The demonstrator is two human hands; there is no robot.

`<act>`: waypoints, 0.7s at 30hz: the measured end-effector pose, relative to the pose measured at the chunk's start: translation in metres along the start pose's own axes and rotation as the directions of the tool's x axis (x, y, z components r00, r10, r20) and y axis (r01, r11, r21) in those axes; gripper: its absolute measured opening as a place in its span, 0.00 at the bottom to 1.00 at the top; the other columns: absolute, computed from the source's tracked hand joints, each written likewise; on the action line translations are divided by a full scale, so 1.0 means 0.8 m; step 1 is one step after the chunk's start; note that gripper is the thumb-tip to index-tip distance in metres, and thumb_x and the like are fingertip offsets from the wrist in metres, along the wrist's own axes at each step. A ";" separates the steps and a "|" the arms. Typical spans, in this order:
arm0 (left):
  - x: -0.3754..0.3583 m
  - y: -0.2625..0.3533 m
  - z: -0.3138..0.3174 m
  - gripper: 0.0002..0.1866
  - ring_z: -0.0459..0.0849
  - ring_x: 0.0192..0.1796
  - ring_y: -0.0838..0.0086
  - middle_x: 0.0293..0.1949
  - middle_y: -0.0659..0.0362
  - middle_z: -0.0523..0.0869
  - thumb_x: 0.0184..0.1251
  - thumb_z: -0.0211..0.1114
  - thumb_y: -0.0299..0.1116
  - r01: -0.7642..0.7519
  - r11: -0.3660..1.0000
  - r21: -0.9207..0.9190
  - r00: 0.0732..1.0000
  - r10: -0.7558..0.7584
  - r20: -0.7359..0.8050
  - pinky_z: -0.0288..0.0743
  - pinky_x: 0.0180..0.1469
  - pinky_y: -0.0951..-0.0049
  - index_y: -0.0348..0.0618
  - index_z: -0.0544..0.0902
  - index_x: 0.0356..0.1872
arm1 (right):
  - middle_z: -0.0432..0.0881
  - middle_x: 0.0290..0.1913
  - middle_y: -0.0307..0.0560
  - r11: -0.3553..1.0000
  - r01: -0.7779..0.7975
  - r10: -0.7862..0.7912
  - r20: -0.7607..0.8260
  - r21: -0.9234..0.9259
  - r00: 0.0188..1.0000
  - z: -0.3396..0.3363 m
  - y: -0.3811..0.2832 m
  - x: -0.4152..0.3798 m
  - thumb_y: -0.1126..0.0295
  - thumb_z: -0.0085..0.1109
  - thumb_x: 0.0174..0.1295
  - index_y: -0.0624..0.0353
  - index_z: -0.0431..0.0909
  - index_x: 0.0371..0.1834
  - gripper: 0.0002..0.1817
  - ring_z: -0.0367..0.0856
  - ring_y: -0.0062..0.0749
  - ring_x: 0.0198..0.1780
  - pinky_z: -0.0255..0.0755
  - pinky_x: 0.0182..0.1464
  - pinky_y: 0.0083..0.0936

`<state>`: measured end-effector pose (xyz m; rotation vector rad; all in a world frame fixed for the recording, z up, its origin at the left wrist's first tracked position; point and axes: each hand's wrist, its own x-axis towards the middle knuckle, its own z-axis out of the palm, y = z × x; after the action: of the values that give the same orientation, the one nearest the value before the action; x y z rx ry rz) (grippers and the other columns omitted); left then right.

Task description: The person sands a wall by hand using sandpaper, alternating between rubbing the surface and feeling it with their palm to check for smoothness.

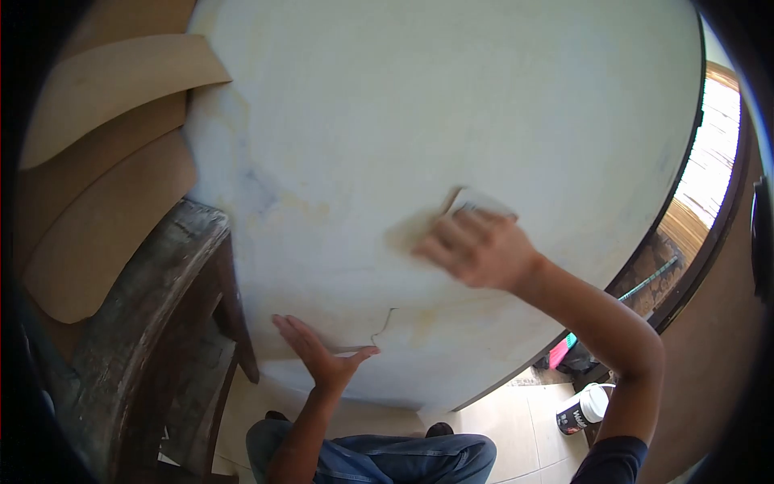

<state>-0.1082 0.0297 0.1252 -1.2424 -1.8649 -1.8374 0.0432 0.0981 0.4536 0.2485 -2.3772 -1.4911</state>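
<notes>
Right hand [482, 248] curls fingers over a pale pad [477, 200] against the panel [516, 121]; left hand [325, 361] empty, fingers spread

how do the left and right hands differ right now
The left hand is open with its thumb apart from the fingers, while the right hand is curled over a whitish pad.
The left hand looks fairly sharp; the right hand is blurred.
The left hand is by a thin dark line, and the right hand is farther up the pale surface.
Both are bare.
</notes>
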 end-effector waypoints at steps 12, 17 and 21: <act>0.000 0.002 -0.005 0.82 0.28 0.79 0.34 0.76 0.29 0.26 0.34 0.85 0.60 0.034 0.997 -0.076 0.998 -0.031 0.048 0.38 0.76 0.38 0.34 0.31 0.78 | 0.80 0.38 0.39 0.994 0.113 -0.113 0.165 0.004 0.980 0.045 -0.042 0.093 0.66 0.58 0.55 0.48 0.81 0.42 0.11 0.83 0.32 0.36 0.77 0.32 0.28; 0.004 0.002 -0.011 0.80 0.28 0.79 0.32 0.76 0.27 0.26 0.38 0.84 0.59 0.051 0.992 -0.118 0.996 -0.043 0.077 0.37 0.76 0.38 0.31 0.31 0.77 | 0.80 0.35 0.39 0.950 -0.313 0.309 -0.105 -0.022 0.945 0.027 0.029 0.135 0.68 0.60 0.56 0.49 0.80 0.42 0.10 0.82 0.32 0.33 0.77 0.28 0.28; 0.005 0.005 -0.016 0.78 0.28 0.79 0.32 0.76 0.27 0.26 0.41 0.83 0.57 0.083 0.985 -0.149 0.992 -0.067 0.111 0.37 0.77 0.39 0.31 0.31 0.77 | 0.79 0.31 0.37 1.000 0.014 -0.017 -0.135 -0.024 0.991 0.049 -0.022 0.148 0.67 0.55 0.60 0.50 0.77 0.35 0.03 0.82 0.30 0.32 0.78 0.36 0.29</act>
<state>-0.1130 0.0192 0.1331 -1.3614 -1.8782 -2.0264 -0.0813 0.0862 0.4432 0.3513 -2.2560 -1.4589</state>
